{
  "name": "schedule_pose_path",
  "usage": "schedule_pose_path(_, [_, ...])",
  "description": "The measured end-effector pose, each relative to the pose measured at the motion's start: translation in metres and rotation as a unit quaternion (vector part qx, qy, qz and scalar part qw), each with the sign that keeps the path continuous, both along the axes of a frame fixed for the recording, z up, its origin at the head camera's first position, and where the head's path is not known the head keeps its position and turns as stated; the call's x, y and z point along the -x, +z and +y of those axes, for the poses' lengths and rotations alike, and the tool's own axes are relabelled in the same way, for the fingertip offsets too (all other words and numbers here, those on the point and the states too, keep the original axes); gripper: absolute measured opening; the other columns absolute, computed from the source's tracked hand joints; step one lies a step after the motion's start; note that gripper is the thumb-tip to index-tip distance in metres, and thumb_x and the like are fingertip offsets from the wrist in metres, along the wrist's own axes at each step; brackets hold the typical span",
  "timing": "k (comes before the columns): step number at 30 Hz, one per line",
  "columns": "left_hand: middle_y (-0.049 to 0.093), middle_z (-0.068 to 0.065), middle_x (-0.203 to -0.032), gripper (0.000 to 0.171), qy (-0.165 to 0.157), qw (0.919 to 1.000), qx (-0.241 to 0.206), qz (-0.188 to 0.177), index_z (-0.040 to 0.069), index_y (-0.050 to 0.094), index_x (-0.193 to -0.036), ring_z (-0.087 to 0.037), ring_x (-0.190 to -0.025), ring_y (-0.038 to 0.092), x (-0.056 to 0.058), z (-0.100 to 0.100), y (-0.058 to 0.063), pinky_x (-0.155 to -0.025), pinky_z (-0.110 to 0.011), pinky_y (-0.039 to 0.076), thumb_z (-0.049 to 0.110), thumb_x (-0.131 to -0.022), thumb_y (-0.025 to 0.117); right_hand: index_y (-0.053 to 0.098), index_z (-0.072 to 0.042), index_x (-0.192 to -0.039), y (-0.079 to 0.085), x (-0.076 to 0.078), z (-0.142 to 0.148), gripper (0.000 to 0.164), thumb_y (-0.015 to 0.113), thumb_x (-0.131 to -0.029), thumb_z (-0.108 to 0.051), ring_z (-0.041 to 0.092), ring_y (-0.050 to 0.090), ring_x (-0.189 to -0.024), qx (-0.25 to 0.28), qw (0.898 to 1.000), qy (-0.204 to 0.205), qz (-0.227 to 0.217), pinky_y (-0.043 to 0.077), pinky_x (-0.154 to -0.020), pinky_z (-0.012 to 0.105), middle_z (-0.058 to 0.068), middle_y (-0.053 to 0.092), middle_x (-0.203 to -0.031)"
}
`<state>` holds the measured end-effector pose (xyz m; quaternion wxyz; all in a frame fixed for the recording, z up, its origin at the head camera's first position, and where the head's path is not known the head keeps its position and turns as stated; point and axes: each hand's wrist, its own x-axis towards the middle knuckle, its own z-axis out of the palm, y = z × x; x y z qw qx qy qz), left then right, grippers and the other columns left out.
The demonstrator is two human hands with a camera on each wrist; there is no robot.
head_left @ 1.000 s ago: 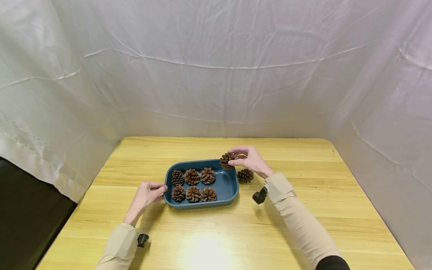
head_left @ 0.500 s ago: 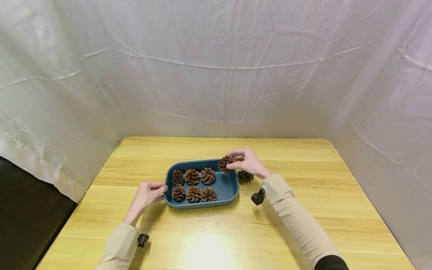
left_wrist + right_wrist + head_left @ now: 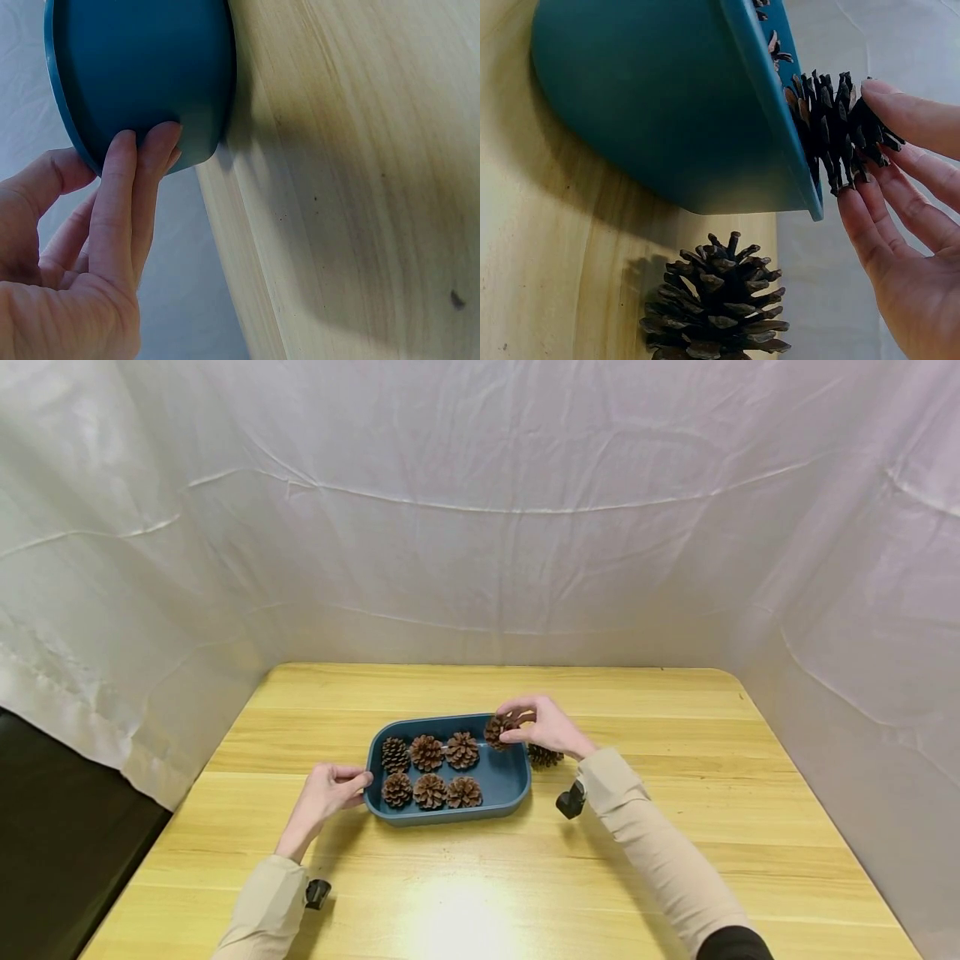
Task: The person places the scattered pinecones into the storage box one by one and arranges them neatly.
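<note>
A blue rectangular tub with rounded corners stands on the wooden table. My left hand grips its left end, thumb at the rim and fingers against the outer wall, as the left wrist view shows. Brown pine cones lie in the tub in two rows of three. My right hand pinches another pine cone between thumb and fingertips at the tub's far right corner, partly past the rim. One more pine cone lies on the table just outside the right end, partly hidden by the right hand in the head view.
The wooden table extends around the tub on all sides. A pale hanging cloth encloses its back and sides. Something black lies beyond the left edge. A small black camera sits at the right wrist.
My right hand has moved slightly left and toward me, lowering the pine cone at the tub's far right corner. The left hand and the tub have stayed put.
</note>
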<state>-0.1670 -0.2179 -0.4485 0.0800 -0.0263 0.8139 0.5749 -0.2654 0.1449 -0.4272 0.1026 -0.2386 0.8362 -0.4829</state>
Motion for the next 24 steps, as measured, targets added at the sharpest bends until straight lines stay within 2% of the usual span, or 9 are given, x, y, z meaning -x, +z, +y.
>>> schedule_pose_path(8, [0.067,-0.035,-0.119,0.034,0.003,1.0000,0.002,-0.003,-0.021,0.059,-0.122,-0.013,-0.087,0.074,0.001,0.000,0.000,-0.078,-0.025,0.065,0.002,-0.097,0.062,0.069,-0.003,-0.122,-0.003,0.001,-0.003,0.039,0.080,-0.086,-0.012,0.026,0.067,-0.099,-0.031,1.000,0.001,0.004,0.062,-0.084,0.033,0.018,0.071,-0.115])
schedule_pose_path(13, [0.066,-0.035,-0.120,0.035,0.003,1.0000,0.002,-0.005,-0.021,0.059,-0.122,-0.015,-0.089,0.074,0.001,0.000,0.000,-0.079,-0.025,0.066,0.003,-0.097,0.062,0.071,-0.007,-0.120,-0.005,0.001,-0.006,0.037,0.081,-0.085,-0.014,0.024,0.063,-0.097,-0.061,0.998,-0.011,0.027,0.058,-0.080,0.031,0.013,0.072,-0.114])
schedule_pose_path(17, [0.066,-0.035,-0.120,0.034,0.002,1.0000,0.002,-0.005,-0.021,0.059,-0.122,-0.016,-0.089,0.075,0.001,0.000,0.001,-0.079,-0.025,0.066,0.002,-0.097,0.062,0.072,-0.009,-0.120,-0.007,0.001,-0.008,0.036,0.081,-0.085,-0.017,0.023,0.058,-0.092,-0.086,0.995,-0.015,0.050,0.052,-0.075,0.028,0.011,0.071,-0.110])
schedule_pose_path(24, [0.067,-0.035,-0.119,0.034,0.004,1.0000,0.002,-0.004,-0.021,0.059,-0.121,-0.015,-0.087,0.075,0.000,0.000,0.001,-0.078,-0.025,0.066,0.002,-0.097,0.062,0.073,-0.009,-0.119,-0.012,0.003,-0.007,0.036,0.081,-0.086,-0.018,0.026,0.050,-0.085,-0.099,0.992,-0.007,0.075,0.037,-0.062,0.023,0.008,0.069,-0.102])
